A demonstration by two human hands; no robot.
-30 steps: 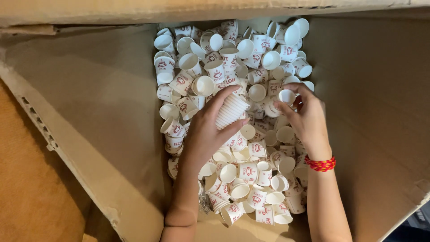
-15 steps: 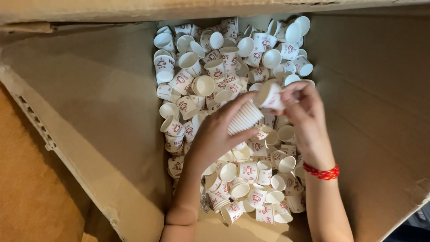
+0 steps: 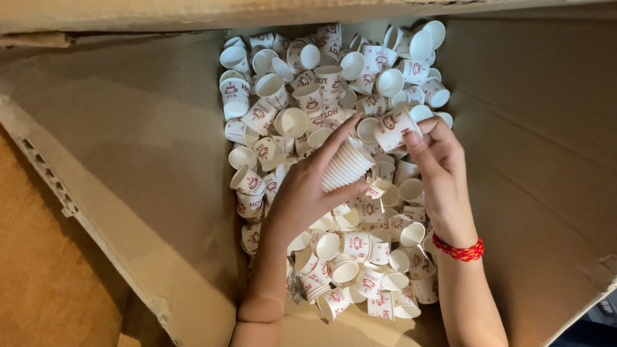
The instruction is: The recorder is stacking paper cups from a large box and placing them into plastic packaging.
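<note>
1. Both hands are down inside the big cardboard box [image 3: 533, 160]: the left hand [image 3: 308, 193] is curled around a nested stack of white paper cups [image 3: 346, 164], thumb under and fingers over it, while the right hand [image 3: 437, 160] pinches a single printed paper cup [image 3: 393, 127] just beyond the stack's open end
2. That single cup sits tilted between thumb and fingertips, close to the stack but not seated in it; if it meets the rim at an angle, I'd expect it to crumple or skid off sideways
3. A hard squeeze from the left hand could flatten the thin walls of the stack, and then nothing would slide in cleanly
4. Below and all around both hands lies the heap of loose paper cups [image 3: 360, 257], mouths pointing every way; a dropped cup would vanish among them
5. On the right wrist a red thread bracelet [image 3: 457, 249] hangs just above the heap, and it might snag a rim and drag cups about
</note>
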